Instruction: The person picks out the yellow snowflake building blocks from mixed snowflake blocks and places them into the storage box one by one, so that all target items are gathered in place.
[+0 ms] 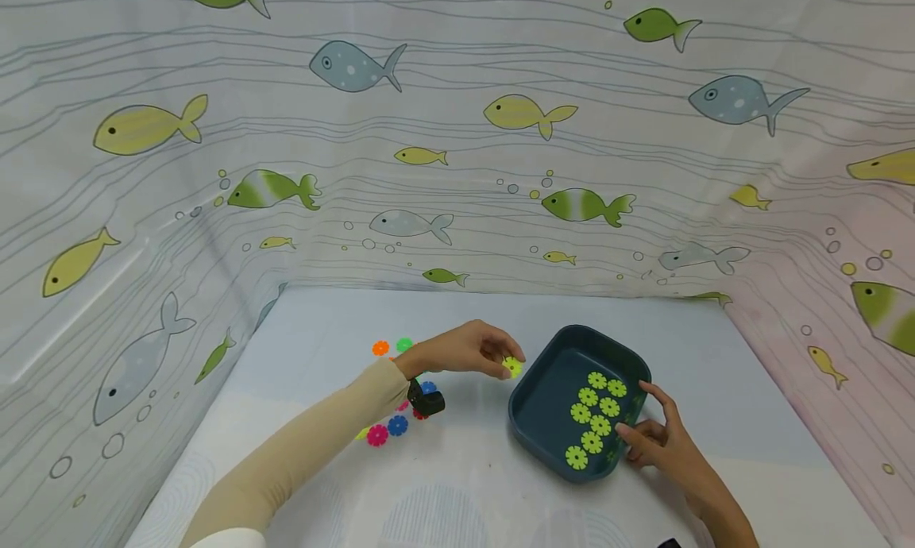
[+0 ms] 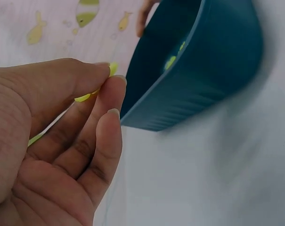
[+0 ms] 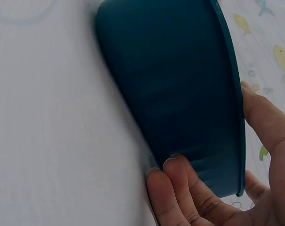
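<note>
My left hand (image 1: 468, 349) pinches a yellow plastic snowflake disc (image 1: 511, 366) between thumb and fingertips, just left of the dark teal plastic bin (image 1: 539, 373). In the left wrist view the disc (image 2: 113, 69) shows edge-on, its middle covered by the fingers. Several more yellow snowflake discs (image 1: 590, 441) lie inside the bin, mostly along its right half. My right hand (image 1: 668, 441) grips the bin's right side, with the thumb at the rim. The right wrist view shows its fingers (image 3: 180, 174) against the outer wall (image 3: 166, 84), which is tilted in that view.
Left of the bin, partly under the left forearm, lie loose discs: an orange disc (image 1: 380, 348), a green disc (image 1: 404, 345), a pink disc (image 1: 377, 435), a blue disc (image 1: 398, 426) and others. A fish-print sheet (image 1: 457, 214) walls the white table (image 1: 457, 468) at back and sides.
</note>
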The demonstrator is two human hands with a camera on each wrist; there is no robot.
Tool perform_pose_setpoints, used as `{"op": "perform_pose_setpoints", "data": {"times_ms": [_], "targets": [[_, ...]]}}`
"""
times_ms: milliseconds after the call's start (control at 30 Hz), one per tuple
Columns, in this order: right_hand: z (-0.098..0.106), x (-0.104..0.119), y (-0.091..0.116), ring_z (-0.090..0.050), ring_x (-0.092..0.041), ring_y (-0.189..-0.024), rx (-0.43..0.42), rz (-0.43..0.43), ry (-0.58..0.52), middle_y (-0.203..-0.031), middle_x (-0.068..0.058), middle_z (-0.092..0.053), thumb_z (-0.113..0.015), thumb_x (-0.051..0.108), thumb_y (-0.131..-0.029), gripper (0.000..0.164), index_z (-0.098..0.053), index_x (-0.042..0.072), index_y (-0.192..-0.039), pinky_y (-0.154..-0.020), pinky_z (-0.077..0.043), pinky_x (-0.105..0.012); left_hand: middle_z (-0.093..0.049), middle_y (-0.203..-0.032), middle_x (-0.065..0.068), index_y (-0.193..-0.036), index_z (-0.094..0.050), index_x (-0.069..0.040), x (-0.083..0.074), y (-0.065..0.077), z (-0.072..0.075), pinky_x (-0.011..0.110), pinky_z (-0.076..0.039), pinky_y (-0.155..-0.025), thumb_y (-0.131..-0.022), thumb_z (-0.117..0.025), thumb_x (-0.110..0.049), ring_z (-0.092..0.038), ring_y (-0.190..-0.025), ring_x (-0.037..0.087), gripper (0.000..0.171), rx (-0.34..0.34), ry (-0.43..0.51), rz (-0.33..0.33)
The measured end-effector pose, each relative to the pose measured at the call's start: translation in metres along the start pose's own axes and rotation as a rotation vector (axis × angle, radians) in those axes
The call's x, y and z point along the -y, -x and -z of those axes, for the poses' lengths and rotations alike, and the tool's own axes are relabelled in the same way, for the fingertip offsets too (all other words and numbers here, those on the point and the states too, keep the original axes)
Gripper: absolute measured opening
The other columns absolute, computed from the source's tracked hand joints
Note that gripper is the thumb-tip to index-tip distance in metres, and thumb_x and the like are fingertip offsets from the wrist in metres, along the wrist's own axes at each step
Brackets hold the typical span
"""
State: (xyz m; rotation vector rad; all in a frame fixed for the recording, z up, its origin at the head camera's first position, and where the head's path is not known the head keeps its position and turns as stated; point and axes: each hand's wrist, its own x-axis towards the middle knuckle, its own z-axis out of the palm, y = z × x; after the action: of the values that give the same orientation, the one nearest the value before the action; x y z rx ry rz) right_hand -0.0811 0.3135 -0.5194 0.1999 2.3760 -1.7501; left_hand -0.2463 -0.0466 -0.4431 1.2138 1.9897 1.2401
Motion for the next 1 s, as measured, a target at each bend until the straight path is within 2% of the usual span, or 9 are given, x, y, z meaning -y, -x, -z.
{"op": "perform_pose_setpoints", "data": {"times_ms": [133, 367, 633, 833, 1000], "targets": [[0.000, 0.000, 0.000, -0.066, -0.033, -0.083, 0.001, -0.003, -0.001, -0.100, -0.016, -0.066, -0.069, 0.028, -0.101, 0.094, 0.002, 0.042, -0.160, -0.074, -0.059, -0.042, -0.073, -0.109, -0.002, -0.124, -0.072, -0.008, -0.004, -0.006, -0.003, 0.034, -0.059, -0.083, -0.093, -0.079, -0.013, -0.067, -0.092, 0.019, 0.032, 0.018, -0.025, -0.012], [0.001, -0.001, 0.001, -0.066, -0.033, -0.082, -0.001, 0.003, -0.001, -0.101, -0.016, -0.066, -0.070, 0.028, -0.100, 0.095, 0.001, 0.041, -0.160, -0.074, -0.058, -0.041, -0.072, -0.111, -0.003, -0.126, -0.070, -0.003, -0.007, -0.019, -0.010, 0.033, -0.059, -0.082, -0.093, -0.078, -0.010, -0.067, -0.091, 0.018, 0.034, 0.060, -0.023, -0.036], [0.001, -0.001, 0.001, -0.065, -0.033, -0.082, -0.008, -0.008, -0.007, -0.101, -0.016, -0.066, -0.070, 0.028, -0.100, 0.094, 0.001, 0.042, -0.160, -0.073, -0.058, -0.041, -0.073, -0.106, -0.001, -0.124, -0.071, -0.006, -0.009, -0.032, -0.022, 0.031, -0.058, -0.079, -0.093, -0.077, -0.009, -0.067, -0.086, 0.018, 0.031, 0.104, -0.010, -0.040], [0.001, -0.002, 0.000, -0.066, -0.032, -0.082, -0.013, -0.015, -0.012, -0.100, -0.016, -0.066, -0.071, 0.028, -0.100, 0.094, 0.000, 0.042, -0.160, -0.074, -0.058, -0.041, -0.072, -0.107, -0.001, -0.125, -0.070, -0.004, -0.012, -0.043, -0.030, 0.032, -0.059, -0.081, -0.094, -0.076, -0.008, -0.068, -0.088, 0.016, 0.032, 0.152, 0.008, -0.034], [0.001, -0.002, 0.000, -0.066, -0.032, -0.082, -0.014, -0.011, -0.005, -0.100, -0.016, -0.066, -0.071, 0.029, -0.099, 0.094, -0.001, 0.043, -0.160, -0.074, -0.058, -0.042, -0.072, -0.112, -0.003, -0.124, -0.071, -0.006, -0.012, -0.052, -0.034, 0.034, -0.059, -0.084, -0.094, -0.076, -0.007, -0.069, -0.093, 0.016, 0.031, 0.194, 0.008, -0.044]]}}
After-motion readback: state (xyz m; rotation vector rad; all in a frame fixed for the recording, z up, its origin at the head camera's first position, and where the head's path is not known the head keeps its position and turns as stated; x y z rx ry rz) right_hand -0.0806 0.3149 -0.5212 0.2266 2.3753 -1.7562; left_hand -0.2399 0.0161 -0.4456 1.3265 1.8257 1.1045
